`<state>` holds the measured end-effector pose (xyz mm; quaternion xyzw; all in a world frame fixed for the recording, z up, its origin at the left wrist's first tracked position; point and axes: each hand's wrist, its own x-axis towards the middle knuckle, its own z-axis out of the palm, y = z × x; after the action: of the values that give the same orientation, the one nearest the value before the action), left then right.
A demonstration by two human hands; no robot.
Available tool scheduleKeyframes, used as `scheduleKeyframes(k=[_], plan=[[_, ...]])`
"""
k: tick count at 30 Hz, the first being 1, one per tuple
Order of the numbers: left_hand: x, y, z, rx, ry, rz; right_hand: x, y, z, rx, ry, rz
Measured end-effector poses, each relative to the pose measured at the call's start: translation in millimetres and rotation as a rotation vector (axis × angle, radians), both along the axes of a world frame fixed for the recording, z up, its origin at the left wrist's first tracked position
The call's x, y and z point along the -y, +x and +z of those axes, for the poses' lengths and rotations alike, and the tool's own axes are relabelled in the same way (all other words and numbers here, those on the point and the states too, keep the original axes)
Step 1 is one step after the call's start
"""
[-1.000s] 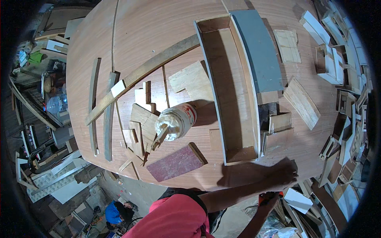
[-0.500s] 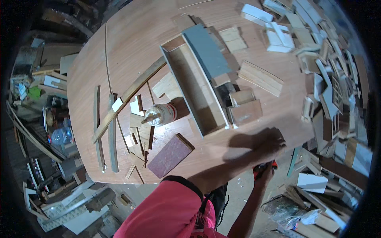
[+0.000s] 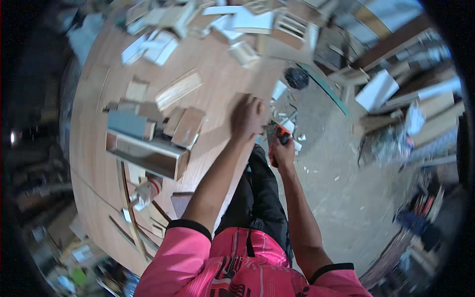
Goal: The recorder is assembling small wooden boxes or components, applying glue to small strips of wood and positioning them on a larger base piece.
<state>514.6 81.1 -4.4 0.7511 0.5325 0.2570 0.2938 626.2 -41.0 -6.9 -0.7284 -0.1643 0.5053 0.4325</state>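
Observation:
My left hand (image 3: 250, 118) is at the right edge of the wooden table, fingers curled. Whether they grip something small or the edge itself is hard to make out. Just beyond that edge, over the floor, my right hand (image 3: 284, 152) is wrapped around an orange and black hand tool (image 3: 282, 133), whose exact kind is unclear. Left of my left arm lies an open, drawer-like wooden box (image 3: 148, 157). A grey-blue board (image 3: 126, 123) and brown wood blocks (image 3: 189, 126) sit along its far side. Near the box is a clear plastic bottle (image 3: 147, 192) with a red-marked label.
A pale wood piece (image 3: 179, 89) lies on the table (image 3: 217, 74). Offcuts and white boxes (image 3: 159, 47) crowd its far end. Long strips (image 3: 129, 208) lie at the near left. Scraps and a dark bundle (image 3: 297, 77) are on the floor; boards (image 3: 378, 91) pile up at right.
The view has swung to the right, so the table and box appear further left and turned. My right hand and the orange tool show more fully. My left hand stays by the table edge.

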Motion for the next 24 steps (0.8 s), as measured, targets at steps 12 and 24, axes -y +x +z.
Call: scheduleKeyframes(k=[12,24], plan=[[-19,39,-35,0.226,0.078,-0.044,45,-1,133,0.252,0.091,-0.005],[-36,35,-51,-0.019,0.464,-0.236,33,-15,216,0.250,0.249,0.028]])
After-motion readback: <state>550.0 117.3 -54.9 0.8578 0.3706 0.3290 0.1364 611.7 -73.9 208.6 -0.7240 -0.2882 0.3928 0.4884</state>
